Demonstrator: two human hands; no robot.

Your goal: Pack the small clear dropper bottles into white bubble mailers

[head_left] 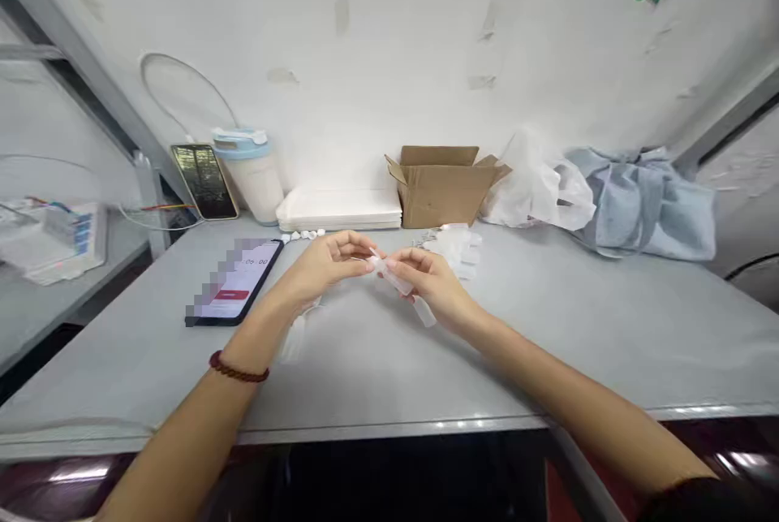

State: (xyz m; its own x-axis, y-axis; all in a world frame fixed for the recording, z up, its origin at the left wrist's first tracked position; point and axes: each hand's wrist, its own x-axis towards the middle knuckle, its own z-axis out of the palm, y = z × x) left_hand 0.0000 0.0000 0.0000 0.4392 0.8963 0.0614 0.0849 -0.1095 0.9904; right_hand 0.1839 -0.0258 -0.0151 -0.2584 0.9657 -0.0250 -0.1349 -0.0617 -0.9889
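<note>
Left hand (pixel 332 264) and right hand (pixel 436 278) pinching a small white piece (pixel 397 282), grey table (pixel 548 327) below, open cardboard box (pixel 443 197) behind

Translucent white piece (pixel 399 282), grey tabletop (pixel 548 327), brown carton (pixel 443 199), pale-blue bag (pixel 678 217), dark-red bracelet (pixel 238 372), white wall (pixel 402 43)

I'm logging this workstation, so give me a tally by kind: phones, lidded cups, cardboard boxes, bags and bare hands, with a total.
Phones: 2 (leaning phone, flat phone)
Lidded cups: 1 (white cup)
Cardboard boxes: 1 (brown box)
Bags: 2 (white plastic bag, blue fabric bag)
Bare hands: 2 (left hand, right hand)
Total: 8
</note>
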